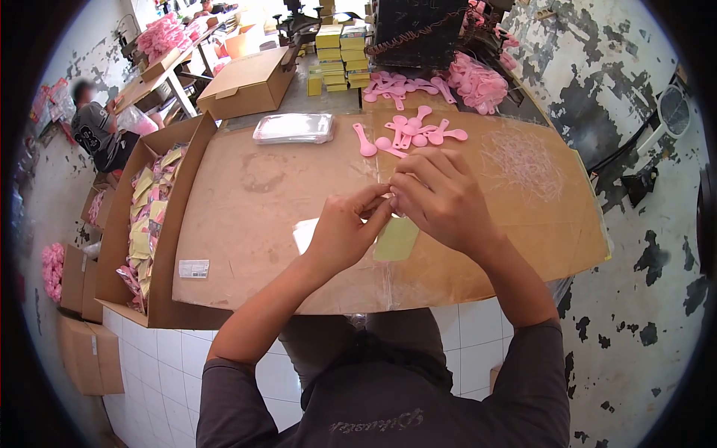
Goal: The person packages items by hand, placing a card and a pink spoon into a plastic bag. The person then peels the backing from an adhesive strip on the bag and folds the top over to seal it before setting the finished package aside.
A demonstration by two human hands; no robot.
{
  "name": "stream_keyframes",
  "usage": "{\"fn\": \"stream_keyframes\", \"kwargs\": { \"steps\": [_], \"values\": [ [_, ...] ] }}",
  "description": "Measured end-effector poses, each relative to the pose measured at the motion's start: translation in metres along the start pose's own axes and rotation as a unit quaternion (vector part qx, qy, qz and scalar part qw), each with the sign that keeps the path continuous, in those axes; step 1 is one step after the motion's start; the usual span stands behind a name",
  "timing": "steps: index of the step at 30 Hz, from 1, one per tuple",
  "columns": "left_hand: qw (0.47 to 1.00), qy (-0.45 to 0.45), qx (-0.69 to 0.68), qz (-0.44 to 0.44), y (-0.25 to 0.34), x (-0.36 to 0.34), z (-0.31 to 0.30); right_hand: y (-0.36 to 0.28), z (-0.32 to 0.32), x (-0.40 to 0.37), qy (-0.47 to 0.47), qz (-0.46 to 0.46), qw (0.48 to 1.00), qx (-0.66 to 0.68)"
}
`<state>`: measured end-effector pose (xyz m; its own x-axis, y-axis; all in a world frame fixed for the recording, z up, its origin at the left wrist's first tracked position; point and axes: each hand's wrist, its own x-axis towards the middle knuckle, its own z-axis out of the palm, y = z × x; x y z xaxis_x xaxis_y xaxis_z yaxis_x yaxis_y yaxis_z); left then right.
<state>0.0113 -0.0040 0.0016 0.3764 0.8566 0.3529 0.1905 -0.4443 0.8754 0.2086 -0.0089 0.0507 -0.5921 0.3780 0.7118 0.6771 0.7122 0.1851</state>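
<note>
Mid-frame I see my left hand and right hand pinching one clear sleeve; roughly seven loose pink spoons lie above.

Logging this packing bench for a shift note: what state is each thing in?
Yellow packet: pinched at its top by both hands.
Left hand: closed on the packet.
Right hand: closed on the packet.
Pink spoons: loose, scattered.
Clear bags: stacked flat.
Side carton: open, holding filled packs.
Brown box: flaps down.
</note>
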Motion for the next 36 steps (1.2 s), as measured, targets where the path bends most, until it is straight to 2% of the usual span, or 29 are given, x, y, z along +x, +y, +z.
{"fn": "stream_keyframes", "kwargs": {
  "steps": [4, 5, 7, 10, 11, 13, 14, 15, 17, 18, 19, 20, 21, 22, 25, 28, 30, 32, 34, 36],
  "values": [
    [0.988, -0.021, 0.143, 0.051, -0.005, 0.001, 0.0, 0.004, 0.01, -0.005, -0.025, -0.045, 0.997, -0.056],
    [0.985, -0.024, 0.161, 0.06, -0.004, 0.001, 0.002, 0.006, 0.013, -0.006, -0.024, -0.031, 0.998, -0.047],
    [0.977, -0.031, 0.195, 0.08, -0.003, 0.001, 0.006, 0.01, 0.015, -0.008, -0.022, -0.001, 0.999, -0.029],
    [0.991, -0.069, 0.114, 0.01, 0.003, 0.008, 0.0, 0.025, 0.008, -0.011, 0.045, 0.09, 0.995, -0.018],
    [0.995, -0.071, 0.068, -0.01, 0.0, 0.01, -0.002, 0.031, 0.002, -0.014, 0.026, 0.158, 0.985, 0.062],
    [0.996, -0.073, -0.024, -0.052, -0.012, 0.015, -0.004, 0.048, -0.016, -0.027, -0.012, 0.287, 0.932, 0.22],
    [0.995, -0.071, -0.046, -0.057, -0.017, 0.018, -0.007, 0.06, -0.025, -0.04, -0.042, 0.342, 0.861, 0.375],
    [0.993, -0.07, -0.069, -0.063, -0.021, 0.02, -0.011, 0.073, -0.035, -0.056, -0.069, 0.387, 0.76, 0.517],
    [0.99, -0.057, -0.107, -0.068, -0.035, 0.027, -0.014, 0.119, -0.057, -0.089, -0.12, 0.389, 0.68, 0.61],
    [0.987, -0.057, -0.132, -0.072, -0.039, 0.028, -0.015, 0.146, -0.06, -0.11, -0.13, 0.405, 0.67, 0.608],
    [0.983, -0.057, -0.157, -0.076, -0.042, 0.03, -0.016, 0.18, -0.057, -0.139, -0.121, 0.43, 0.703, 0.554],
    [0.978, -0.056, -0.182, -0.08, -0.045, 0.03, -0.016, 0.219, -0.047, -0.177, -0.114, 0.452, 0.812, 0.351],
    [0.978, -0.043, -0.188, -0.083, -0.048, 0.03, -0.014, 0.254, -0.034, -0.218, -0.131, 0.438, 0.887, 0.067],
    [0.979, -0.035, -0.184, -0.082, -0.051, 0.028, -0.012, 0.271, -0.026, -0.243, -0.131, 0.413, 0.891, -0.136],
    [0.981, -0.01, -0.174, -0.084, -0.057, 0.027, -0.011, 0.228, -0.04, -0.2, -0.063, 0.378, 0.866, -0.323],
    [0.98, 0.013, -0.175, -0.097, -0.056, 0.023, -0.01, 0.177, -0.038, -0.138, -0.011, 0.321, 0.92, -0.225],
    [0.979, 0.034, -0.179, -0.093, -0.054, 0.023, -0.008, 0.135, -0.012, -0.106, 0.015, 0.346, 0.937, 0.041],
    [0.983, 0.048, -0.162, -0.072, -0.054, 0.02, -0.007, 0.086, 0.008, -0.076, -0.106, 0.379, 0.881, 0.261],
    [0.984, 0.056, -0.158, -0.056, -0.056, 0.016, -0.005, 0.047, 0.023, -0.052, -0.142, 0.32, 0.831, 0.433],
    [0.983, 0.061, -0.166, -0.042, -0.057, 0.014, -0.005, 0.029, 0.041, -0.041, -0.158, 0.329, 0.771, 0.522]
  ]
}}
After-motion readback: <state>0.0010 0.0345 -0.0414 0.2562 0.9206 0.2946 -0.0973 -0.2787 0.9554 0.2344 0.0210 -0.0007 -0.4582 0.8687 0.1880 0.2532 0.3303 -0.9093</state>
